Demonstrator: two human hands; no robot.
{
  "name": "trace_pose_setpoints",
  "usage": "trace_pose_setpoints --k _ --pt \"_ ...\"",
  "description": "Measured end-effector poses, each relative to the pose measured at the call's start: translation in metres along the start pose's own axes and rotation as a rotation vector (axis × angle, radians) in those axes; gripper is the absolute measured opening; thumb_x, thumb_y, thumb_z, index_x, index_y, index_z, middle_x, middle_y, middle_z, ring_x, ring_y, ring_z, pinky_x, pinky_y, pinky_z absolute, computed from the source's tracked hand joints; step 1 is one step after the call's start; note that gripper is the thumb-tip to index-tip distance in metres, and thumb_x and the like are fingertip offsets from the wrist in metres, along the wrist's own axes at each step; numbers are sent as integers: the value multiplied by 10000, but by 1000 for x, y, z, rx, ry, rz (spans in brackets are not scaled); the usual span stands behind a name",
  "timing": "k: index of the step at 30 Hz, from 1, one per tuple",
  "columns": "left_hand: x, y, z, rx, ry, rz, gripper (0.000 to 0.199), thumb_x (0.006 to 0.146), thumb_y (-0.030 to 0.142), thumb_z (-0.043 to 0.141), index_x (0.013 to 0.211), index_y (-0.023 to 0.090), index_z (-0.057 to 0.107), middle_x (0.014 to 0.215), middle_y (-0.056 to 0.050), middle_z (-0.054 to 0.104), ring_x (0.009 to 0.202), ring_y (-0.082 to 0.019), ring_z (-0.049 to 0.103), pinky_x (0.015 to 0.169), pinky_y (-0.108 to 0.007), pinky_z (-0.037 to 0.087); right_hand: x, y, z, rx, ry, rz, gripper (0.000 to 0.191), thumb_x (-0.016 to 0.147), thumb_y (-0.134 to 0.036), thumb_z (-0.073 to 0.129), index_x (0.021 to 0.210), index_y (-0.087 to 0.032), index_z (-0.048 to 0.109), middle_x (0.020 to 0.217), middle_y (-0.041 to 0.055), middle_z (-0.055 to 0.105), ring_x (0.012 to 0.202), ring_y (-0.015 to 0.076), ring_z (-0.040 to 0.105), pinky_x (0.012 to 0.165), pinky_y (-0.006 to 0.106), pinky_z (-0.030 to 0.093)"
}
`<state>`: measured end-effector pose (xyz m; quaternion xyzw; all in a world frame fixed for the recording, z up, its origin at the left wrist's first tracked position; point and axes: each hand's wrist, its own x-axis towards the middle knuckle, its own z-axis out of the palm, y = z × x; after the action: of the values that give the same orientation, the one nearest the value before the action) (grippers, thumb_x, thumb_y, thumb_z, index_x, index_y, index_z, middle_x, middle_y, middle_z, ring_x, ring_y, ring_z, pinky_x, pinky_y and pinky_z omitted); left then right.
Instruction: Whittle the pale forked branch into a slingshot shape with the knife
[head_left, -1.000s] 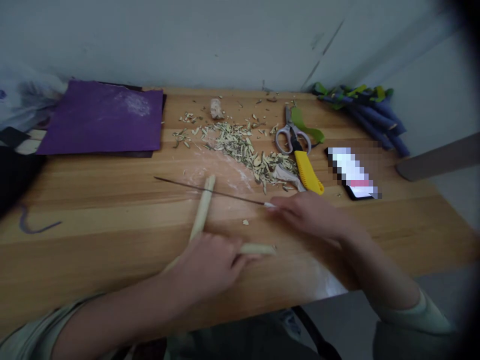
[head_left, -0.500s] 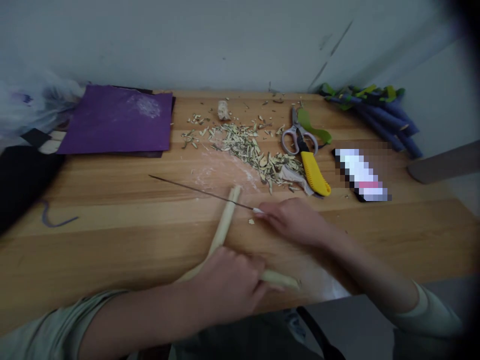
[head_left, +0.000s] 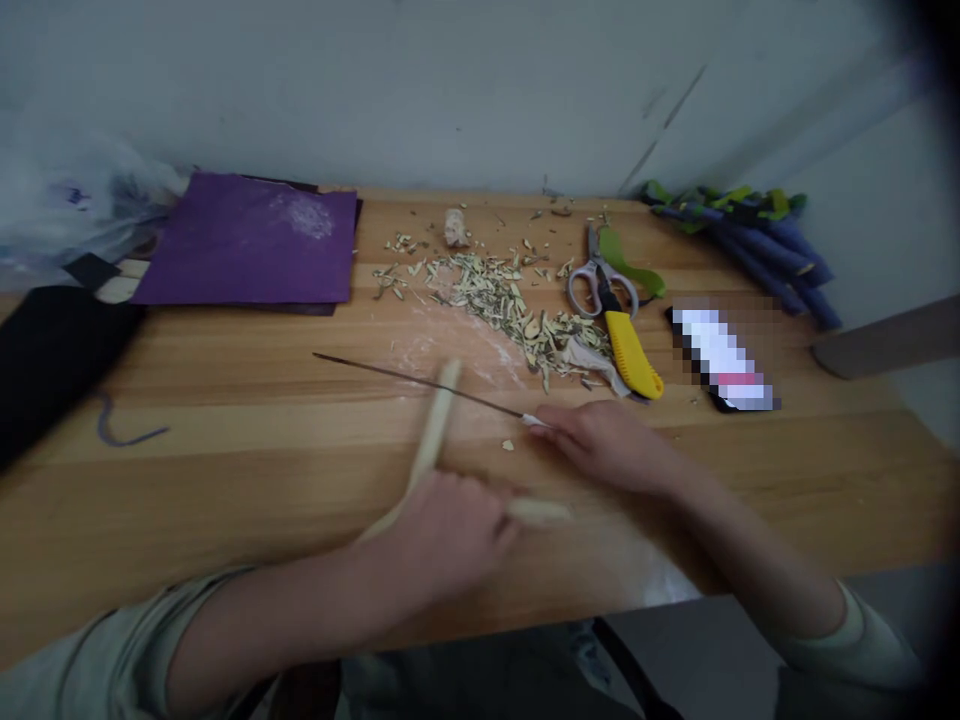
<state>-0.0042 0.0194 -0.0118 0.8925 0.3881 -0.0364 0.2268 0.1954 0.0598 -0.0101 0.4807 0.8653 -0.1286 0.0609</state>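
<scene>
1. Head view. Landmark: the wooden table [head_left: 225,430]. Left hand [head_left: 446,530] sits near the table's front edge, fingers curled shut around pale peeled sticks [head_left: 435,425].
2. One stick runs from that fist up and away across the table toward the back wall; a shorter stub pokes out of the fist to the right, along the table's front part.
3. Right hand [head_left: 607,445] rests on the table just right of the left hand, fingertips pinched on the white end of a thin metal rod [head_left: 420,378].
4. The rod lies low over the table, pointing left and slightly toward the back, crossing the long stick near its far tip. Cannot tell whether rod and stick touch.
5. Further back on the table: a heap of pale shavings [head_left: 495,295], with scissors [head_left: 600,275] and a yellow utility knife [head_left: 634,352] at its right.
6. Purple sheet [head_left: 247,240] on the table's back left part; a blurred phone [head_left: 724,360] right of the knife.
</scene>
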Motion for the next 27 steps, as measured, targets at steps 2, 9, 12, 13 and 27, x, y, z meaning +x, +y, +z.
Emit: trace_pose_setpoints --k 2,9,12,13,27 --pt "2 -11 -3 26 36 -88 453 864 472 254 823 172 590 742 -82 665 619 -202 612 533 -300 403 -2 4 -2 -28 5 18 333 897 -357 269 814 -204 553 577 10 579 518 137 504 501 252 229" --pt "2 -19 -7 4 19 -71 399 858 465 309 813 170 573 745 -59 659 641 -210 610 553 -303 406 -5 20 -6 12 -44 37 340 901 -375 251 795 -208 527 602 13 566 577 148 533 519 237 285" --pt "1 -17 -12 -91 -24 -69 346 865 429 328 808 186 568 759 -28 654 680 -192 609 566 -282 408 -4 21 -6 24 -46 42 340 905 -378 237 806 -209 515 640 20 580 603 152 546 540 240 310" --pt "1 -16 -14 -132 -45 -67 323 868 408 336 813 187 565 772 -22 652 700 -185 609 571 -272 410 -3 21 -6 26 -47 44 338 906 -380 235 811 -210 511 645 21 583 607 153 549 545 241 315" --pt "-5 -5 9 -44 -35 10 237 880 328 321 873 183 509 777 -36 643 649 -206 598 538 -310 425 1 11 9 33 47 -5 292 901 -391 267 912 -213 498 668 25 612 609 172 580 543 254 339"
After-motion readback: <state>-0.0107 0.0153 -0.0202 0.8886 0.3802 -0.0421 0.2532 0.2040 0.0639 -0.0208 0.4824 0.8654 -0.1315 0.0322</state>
